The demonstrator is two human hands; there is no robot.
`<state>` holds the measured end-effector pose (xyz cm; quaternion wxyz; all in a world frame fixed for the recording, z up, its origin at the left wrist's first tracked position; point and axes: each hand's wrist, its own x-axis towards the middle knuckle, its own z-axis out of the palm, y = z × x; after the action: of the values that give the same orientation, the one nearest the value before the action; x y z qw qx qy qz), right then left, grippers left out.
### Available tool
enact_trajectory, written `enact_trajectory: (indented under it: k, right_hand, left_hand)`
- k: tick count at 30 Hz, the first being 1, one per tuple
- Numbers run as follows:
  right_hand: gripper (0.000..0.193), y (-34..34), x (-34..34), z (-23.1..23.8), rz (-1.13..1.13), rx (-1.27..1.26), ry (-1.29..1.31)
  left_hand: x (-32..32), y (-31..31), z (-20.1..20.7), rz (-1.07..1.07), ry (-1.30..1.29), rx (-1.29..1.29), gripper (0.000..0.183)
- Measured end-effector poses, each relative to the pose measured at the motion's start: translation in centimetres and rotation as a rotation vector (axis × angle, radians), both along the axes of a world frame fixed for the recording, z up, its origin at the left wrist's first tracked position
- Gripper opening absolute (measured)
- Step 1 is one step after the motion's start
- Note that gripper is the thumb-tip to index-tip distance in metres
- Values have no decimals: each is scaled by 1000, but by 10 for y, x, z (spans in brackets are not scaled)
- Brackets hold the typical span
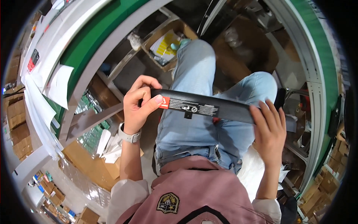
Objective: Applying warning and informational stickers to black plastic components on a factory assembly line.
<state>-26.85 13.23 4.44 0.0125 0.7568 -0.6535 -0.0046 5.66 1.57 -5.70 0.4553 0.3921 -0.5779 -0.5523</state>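
Hands at either end of a long, flat black bar [203,106], held level above my lap, over legs in light blue jeans [194,123]. The bar's long axis runs left to right across the view, tilting slightly nearer at its right end. My left hand [138,106] is closed around the left end: fingers curl over the far edge, and the thumb presses the near face beside a small red label [165,102]. A pale watch [129,136] sits on that wrist. My right hand [269,130] is mostly open, fingers spread and laid flat against the bar's right end, steadying rather than clasping it; I cannot tell whether the thumb hooks underneath. Both hands touch the bar, but only the left truly grips it. Cardboard boxes [169,44] lie on the floor beyond my knees, and a green-edged shelf frame [89,37] curves along the left.
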Motion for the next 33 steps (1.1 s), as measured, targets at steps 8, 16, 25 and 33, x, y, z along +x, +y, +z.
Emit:
enact_trajectory:
  k: [8, 16, 25, 33]
  right_hand:
    - [49, 15, -108, -3, 49, -285, -299]
    - [28, 97, -162, 5, -345, -317, -587]
    - [37, 133, -259, 30, -955, -606, -1070]
    - [13, -75, -416, 37, -1111, -883, -1274]
  left_hand:
    - [-17, -20, 24, -25, -128, -53, 38]
    - [-73, 32, 175, -308, 668, -459, 30]
    - [-113, 125, 292, -122, 1237, 391, 28]
    - [-125, 130, 309, 55, 834, 269, 29]
